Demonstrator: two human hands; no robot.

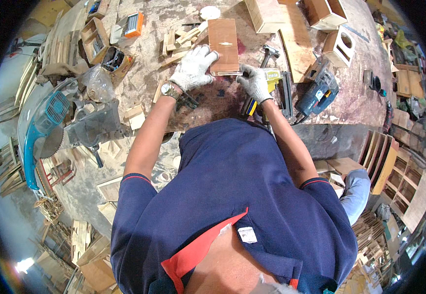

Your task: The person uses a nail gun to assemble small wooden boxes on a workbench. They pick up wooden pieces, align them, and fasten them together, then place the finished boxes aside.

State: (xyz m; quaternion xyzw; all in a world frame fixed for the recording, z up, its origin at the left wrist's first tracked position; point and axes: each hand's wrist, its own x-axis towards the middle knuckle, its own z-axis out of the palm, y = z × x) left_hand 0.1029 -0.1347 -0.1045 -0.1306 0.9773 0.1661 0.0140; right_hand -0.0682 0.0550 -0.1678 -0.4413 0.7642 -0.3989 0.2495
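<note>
A reddish-brown rectangular wooden panel (224,43) lies on the workbench in front of me, with a thin pale edge on its near side. My left hand (193,67), in a white knit glove, has its fingers spread and its fingertips against the panel's left edge. By the panel's near right corner, my gloved right hand (255,83) has its fingers curled together. What those fingers pinch is hidden. Right beside that hand stands a yellow-green and black nail gun (274,77), partly covered by it. Beyond the nail gun lies a hammer (270,54).
A blue jigsaw (318,94) rests to the right, near wooden boxes (339,46). Wood offcuts (177,43) are piled left of the panel. Farther left are a clear plastic bag (98,85) and a teal circular saw (51,120). Another person's sleeve (355,193) shows at lower right.
</note>
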